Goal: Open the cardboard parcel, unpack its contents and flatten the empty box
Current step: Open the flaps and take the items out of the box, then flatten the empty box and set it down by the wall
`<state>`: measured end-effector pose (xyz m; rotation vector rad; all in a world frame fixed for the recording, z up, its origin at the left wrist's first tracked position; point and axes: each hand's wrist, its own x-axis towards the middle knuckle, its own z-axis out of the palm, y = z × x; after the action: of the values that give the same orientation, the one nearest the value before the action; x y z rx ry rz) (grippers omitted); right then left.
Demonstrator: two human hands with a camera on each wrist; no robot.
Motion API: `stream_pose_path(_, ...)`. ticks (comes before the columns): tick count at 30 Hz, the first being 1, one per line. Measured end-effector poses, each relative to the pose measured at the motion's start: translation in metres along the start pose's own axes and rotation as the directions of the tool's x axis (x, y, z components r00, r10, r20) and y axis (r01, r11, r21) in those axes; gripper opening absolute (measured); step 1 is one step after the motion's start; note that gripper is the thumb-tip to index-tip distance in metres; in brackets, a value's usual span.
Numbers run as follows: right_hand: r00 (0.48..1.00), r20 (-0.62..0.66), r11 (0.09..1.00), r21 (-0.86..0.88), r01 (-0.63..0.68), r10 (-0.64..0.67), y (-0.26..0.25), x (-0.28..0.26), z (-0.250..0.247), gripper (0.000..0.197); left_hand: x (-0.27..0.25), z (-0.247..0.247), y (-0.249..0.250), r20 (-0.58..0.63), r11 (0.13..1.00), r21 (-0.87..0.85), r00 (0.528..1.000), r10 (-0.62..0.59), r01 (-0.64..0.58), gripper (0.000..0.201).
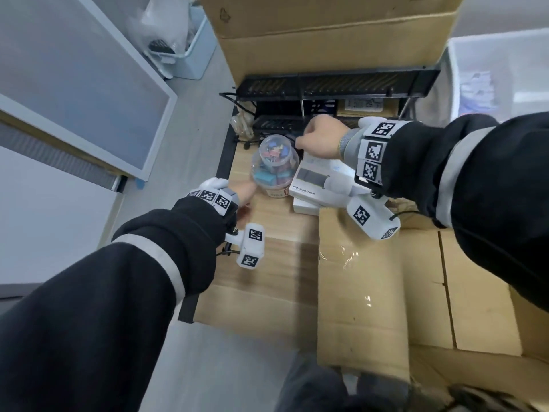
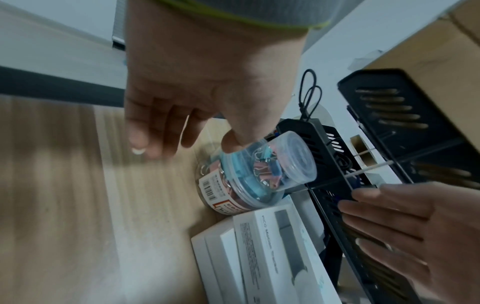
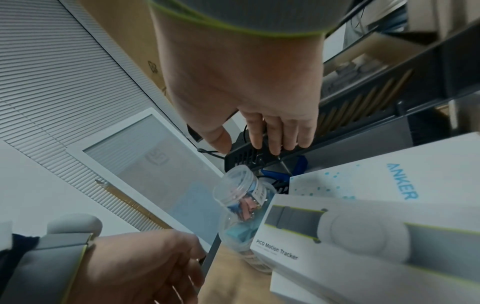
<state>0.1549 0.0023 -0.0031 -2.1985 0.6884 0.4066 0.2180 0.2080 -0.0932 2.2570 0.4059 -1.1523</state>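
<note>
Corrugated brown board — the cardboard parcel (image 1: 383, 295) lies low at the near right of the wooden table (image 1: 276, 263), flaps spread, a strip of glossy tape across one panel. Unpacked goods sit just beyond it: a clear plastic jar of binder clips (image 2: 255, 174), and a white PICO Motion Tracker box (image 3: 345, 232) stacked with an Anker box (image 3: 389, 181).

Left hand (image 2: 197, 86): fingers relaxed and spread, grasping nothing; thumb tip close to the jar's shoulder, contact not certain. Right hand (image 3: 249, 92): fingers lying along the front edge of a black slotted metal rack (image 1: 335, 84), thumb underneath; whether it actually clamps the rail, I cannot tell.

Handling judgement: board looks light and stiff along the flutes, and should fold readily at the scored creases. Best hold is probably at flap edges or corners, pressing panels down with flat palms. Taped patches look slick — avoid gripping there.

Room: the table's left edge runs close beside the jar, with floor below. Rack and a large upright carton (image 1: 332, 28) block the far side. Most open space is the bare wood left of the parcel.
</note>
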Motion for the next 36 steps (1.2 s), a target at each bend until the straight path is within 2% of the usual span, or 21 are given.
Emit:
stream_pose_path(2,0.998,-0.065,0.999,0.023,0.028,-0.026,0.009,-0.017,-0.014,0.032,-0.014,0.002,0.001,0.046,0.997,0.057,0.998,-0.048,0.045,0.041)
stream_pose_path(3,0.994,-0.101,0.998,0.039,0.043,-0.039,0.014,-0.026,-0.022,0.028,-0.027,0.006,0.006,0.067,0.994,0.102,0.997,-0.034,0.027,0.04)
stream_pose_path(8,0.959,-0.269,0.987,0.106,0.124,-0.092,0.052,-0.073,-0.062,0.019,-0.087,0.043,0.027,0.12,0.952,0.269,0.986,0.116,-0.144,0.029)
stream_pose_path(11,0.946,-0.315,0.982,0.136,0.13,-0.082,0.075,-0.1,-0.079,0.016,-0.109,0.061,0.035,0.075,0.921,0.318,0.975,0.211,-0.224,0.021)
stream_pose_path(14,0.934,-0.348,0.983,0.13,0.13,-0.078,0.114,-0.136,-0.102,0.015,-0.145,0.089,0.054,-0.011,0.848,0.393,0.921,0.39,-0.355,0.025)
stream_pose_path(17,0.954,-0.296,0.99,0.108,0.088,-0.052,0.145,-0.153,-0.11,0.014,-0.164,0.1,0.066,-0.056,0.693,0.603,0.845,0.532,-0.396,0.032)
stream_pose_path(19,0.959,-0.284,0.994,0.092,0.05,-0.021,0.173,-0.17,-0.114,0.02,-0.186,0.116,0.068,-0.017,0.588,0.697,0.81,0.586,-0.411,0.035)
stream_pose_path(21,0.974,-0.225,0.997,0.078,0.007,0.011,0.195,-0.18,-0.114,0.021,-0.205,0.128,0.07,0.018,0.551,0.72,0.805,0.594,-0.423,0.041)
stream_pose_path(24,0.991,-0.115,0.998,0.033,-0.057,0.06,0.221,-0.193,-0.104,0.019,-0.221,0.153,0.065,0.124,0.429,0.786,0.794,0.595,-0.445,0.036)
stream_pose_path(27,0.992,-0.011,0.991,0.06,-0.122,0.123,0.243,-0.2,-0.089,0.017,-0.223,0.179,0.06,0.138,0.406,0.808,0.807,0.573,-0.427,0.022)
stream_pose_path(30,0.979,0.075,0.979,0.073,-0.193,0.187,0.261,-0.203,-0.071,0.026,-0.213,0.197,0.057,0.117,0.389,0.833,0.813,0.57,-0.393,0.03)
stream_pose_path(36,0.963,0.137,0.969,0.055,-0.241,0.232,0.278,-0.197,-0.038,0.013,-0.194,0.205,0.056,0.074,0.481,0.777,0.817,0.572,-0.407,0.031)
